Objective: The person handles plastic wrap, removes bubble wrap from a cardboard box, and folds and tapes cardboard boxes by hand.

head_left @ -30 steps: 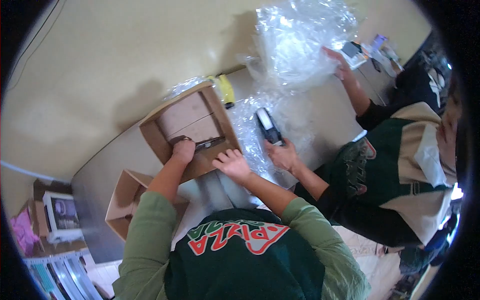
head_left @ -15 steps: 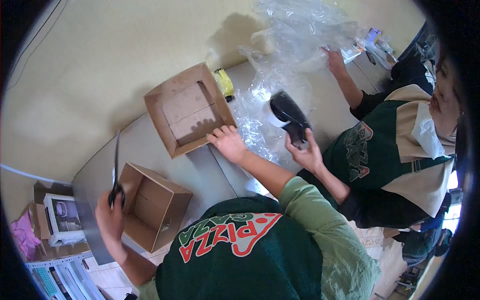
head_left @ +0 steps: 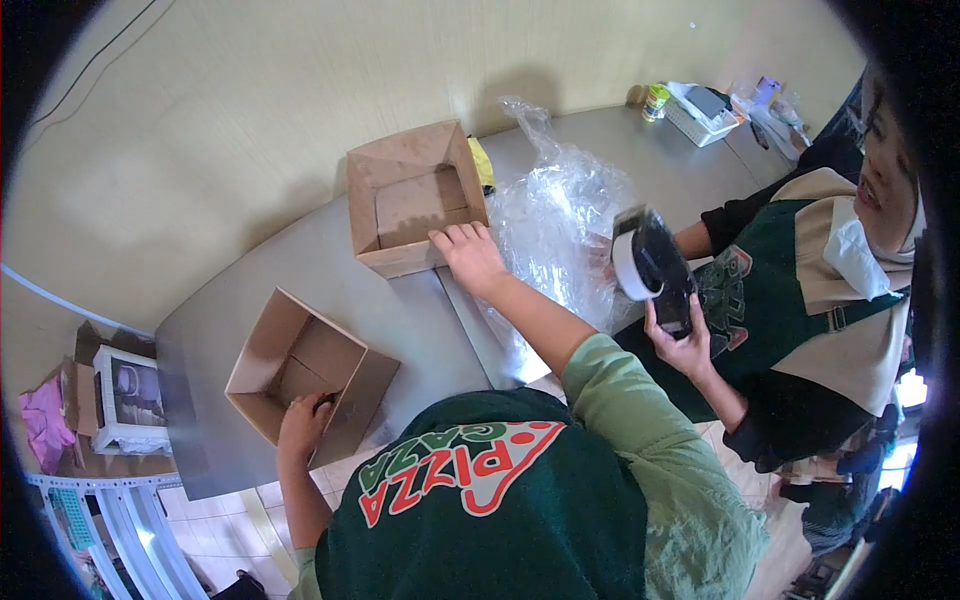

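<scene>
Left hand and scissors now at lower box

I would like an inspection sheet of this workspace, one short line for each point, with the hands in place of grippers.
Surface: grey table, seam near the far box.
Job's things: two open cardboard boxes, the far one and the near one, standing apart.
Clutter: crumpled clear plastic; yellow item beside the far box; white basket of mixed items.
Grippers: bare hands; left hand at the near box, with a dark item mostly hidden; right hand on the far box's rim.
Cables: thin dark cable on the wall; on the table, nothing seen.
Surroundings: co-worker at right, holding a black tape dispenser.
</scene>
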Motion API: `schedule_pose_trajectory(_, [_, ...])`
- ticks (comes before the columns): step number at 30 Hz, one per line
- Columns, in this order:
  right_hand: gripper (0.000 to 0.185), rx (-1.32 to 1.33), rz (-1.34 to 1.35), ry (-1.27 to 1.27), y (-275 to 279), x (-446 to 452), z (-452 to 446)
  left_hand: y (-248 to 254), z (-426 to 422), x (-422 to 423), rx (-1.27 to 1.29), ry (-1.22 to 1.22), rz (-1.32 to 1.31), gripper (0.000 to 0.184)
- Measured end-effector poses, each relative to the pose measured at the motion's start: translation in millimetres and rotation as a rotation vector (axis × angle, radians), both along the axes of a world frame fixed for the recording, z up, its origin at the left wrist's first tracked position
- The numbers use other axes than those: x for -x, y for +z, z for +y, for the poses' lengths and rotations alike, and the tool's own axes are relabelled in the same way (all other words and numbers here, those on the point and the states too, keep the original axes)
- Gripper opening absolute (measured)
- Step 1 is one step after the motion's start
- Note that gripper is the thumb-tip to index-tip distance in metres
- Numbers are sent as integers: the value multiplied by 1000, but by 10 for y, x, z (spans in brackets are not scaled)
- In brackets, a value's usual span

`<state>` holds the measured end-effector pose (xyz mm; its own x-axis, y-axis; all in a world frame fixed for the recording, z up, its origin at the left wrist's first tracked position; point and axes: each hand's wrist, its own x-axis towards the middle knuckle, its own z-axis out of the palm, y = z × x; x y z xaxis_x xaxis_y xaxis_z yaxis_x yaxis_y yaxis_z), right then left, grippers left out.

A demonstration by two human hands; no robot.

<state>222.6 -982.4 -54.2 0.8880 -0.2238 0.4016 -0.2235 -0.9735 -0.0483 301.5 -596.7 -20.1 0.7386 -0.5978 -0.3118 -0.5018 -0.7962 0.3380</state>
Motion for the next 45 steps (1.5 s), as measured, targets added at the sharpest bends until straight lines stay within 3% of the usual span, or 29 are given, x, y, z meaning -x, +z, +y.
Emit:
schedule_pose_trajectory(4, [52, -15, -186, 39, 65, 163, 111, 21, -48, 139, 236, -8, 84, 45])
schedule_pose_trajectory(7, [52, -82, -188, 85, 66, 425, 265, 262, -253, 477, -117, -56, -30, 42])
schedule_pose_trajectory(10, [44, -203, -87, 151, -7, 733, 377, -84, -127, 410, -8, -89, -161, 36])
schedule_pose_trajectory(15, [44, -240, -121, 141, -46, 817, 290, 29, -168, 473, 37, -107, -242, 31])
schedule_pose_trajectory(18, [50, -412, -143, 140, 159, 834, 260, 417, -211, 470, -81, -101, -261, 32])
schedule_pose_trajectory(22, [59, -765, -223, 142, 268, 970, 298, 1043, -289, 553, 142, -313, -296, 32])
schedule_pose_trajectory(26, [63, -659, -222, -18, 292, 847, 95, 1148, -325, 630, 137, -501, -48, 35])
schedule_pose_trajectory(28, [69, -616, -151, -143, 353, 632, -153, 945, -388, 637, 112, -544, 27, 35])
schedule_pose_trajectory(34, [37, -654, 284, -317, -113, -200, -650, 590, -674, 598, 41, -675, -2, 38])
schedule_pose_trajectory(37, [25, -121, 77, -250, -17, -245, -572, 588, -812, 634, -59, -726, 3, 42])
schedule_pose_trajectory(40, [28, -205, 6, -260, 236, -301, -570, 604, -866, 686, -26, -759, 0, 42])
schedule_pose_trajectory(45, [37, -654, -191, -158, 877, -229, -721, 505, -890, 610, -31, -781, -50, 36])
